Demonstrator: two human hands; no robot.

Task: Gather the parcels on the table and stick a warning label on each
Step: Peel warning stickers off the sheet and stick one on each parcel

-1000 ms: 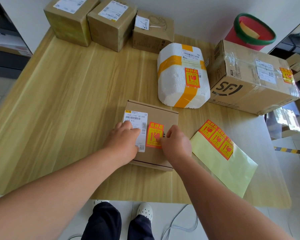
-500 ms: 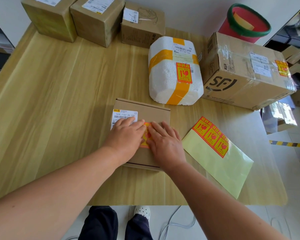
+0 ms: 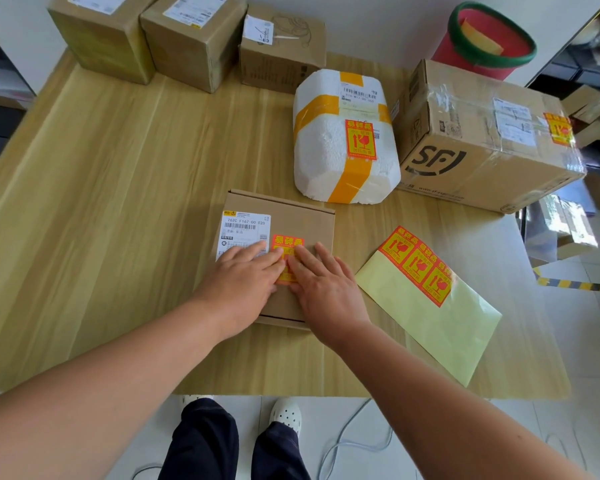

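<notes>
With the table (image 3: 118, 202) read as a clock face and twelve at the far wall, the person is working just below its centre, toward six. Both hands are lying open and flat on a small flat box (image 3: 302, 216). The left hand (image 3: 243, 278) is covering the lower part of the white shipping slip (image 3: 245, 226), and the right hand (image 3: 326, 289) is sitting just beside it. Their fingertips are meeting on the orange warning label (image 3: 286, 242). Neither hand is gripping anything.

This looks like the pressing-down step, with the label being smoothed onto the lid.

At four o'clock the yellow backing sheet (image 3: 430, 341) is lying flat, with three labels (image 3: 418, 265) showing along its upper edge. The white foam parcel (image 3: 326, 157) at one o'clock and the big taped carton (image 3: 482, 147) at two are each showing a label already.

Three brown boxes at the far edge, at ten (image 3: 101, 32), eleven (image 3: 191, 39) and twelve (image 3: 281, 46), are showing only white slips. The next move is probably calling for a lift of the hands, a reach across for one of these boxes, and a peel of one of the three labels.

Every parcel is sealed, so nothing inside is showing. Beyond the table at one o'clock, a red bin (image 3: 458, 46) with a green rim is holding a yellowish strip (image 3: 482, 38), and I cannot tell what the strip is.
</notes>
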